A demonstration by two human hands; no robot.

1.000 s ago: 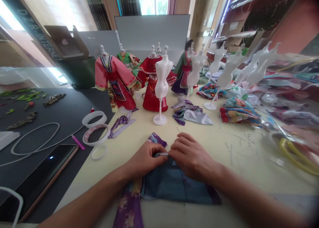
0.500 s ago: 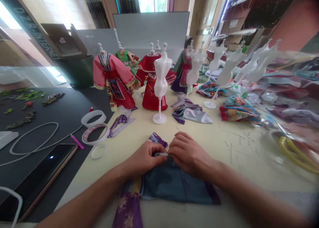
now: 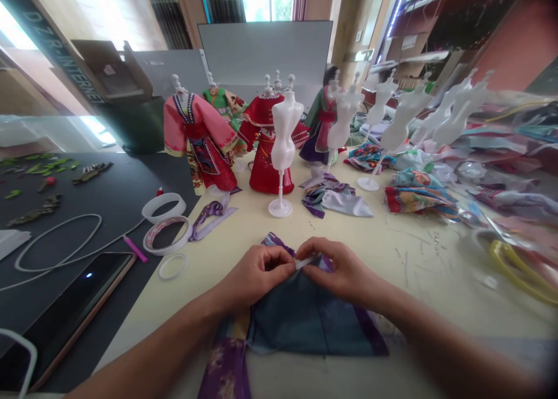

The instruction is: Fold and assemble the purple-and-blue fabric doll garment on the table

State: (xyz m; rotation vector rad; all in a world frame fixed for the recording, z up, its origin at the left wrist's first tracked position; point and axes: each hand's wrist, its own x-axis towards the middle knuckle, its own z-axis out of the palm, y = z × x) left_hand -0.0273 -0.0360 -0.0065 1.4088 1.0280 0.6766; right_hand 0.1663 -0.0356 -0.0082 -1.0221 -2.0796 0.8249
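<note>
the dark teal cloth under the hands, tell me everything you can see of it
The dark teal cloth looks thin and slightly shiny, with a seam line running down it and a purple border on its right. It lies fairly flat on the pale table, narrowing toward the hands. A purple flowered panel adjoins its left. At its far edge, the left hand pinches a narrow whitish strip; the right hand is there too, its exact grip unclear.

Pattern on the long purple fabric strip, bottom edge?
Pale flower-like motifs on the purple fabric strip; best in head view.
</note>
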